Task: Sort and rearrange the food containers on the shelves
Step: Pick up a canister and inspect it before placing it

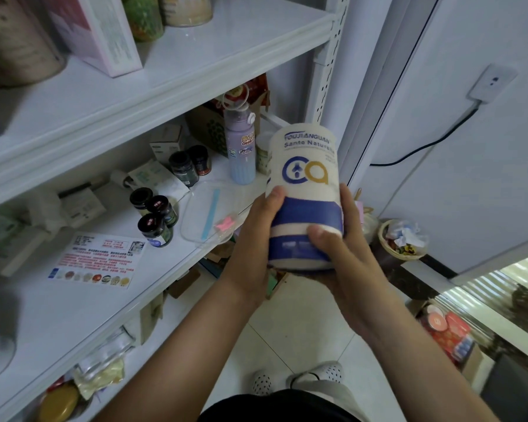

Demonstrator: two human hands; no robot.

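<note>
Left hand (253, 236) and right hand (348, 260) both grip one cylindrical can (307, 178), thumbs on the front, fingers wrapped behind. Can has a smooth cream label with blue bands. It is held in the air, near upright, just off the right end of the middle shelf (83, 315). On that glossy white shelf are a flat clear plastic box (195, 220), small dark round jars (157, 217), then a tall lilac bottle (241, 153).
</note>
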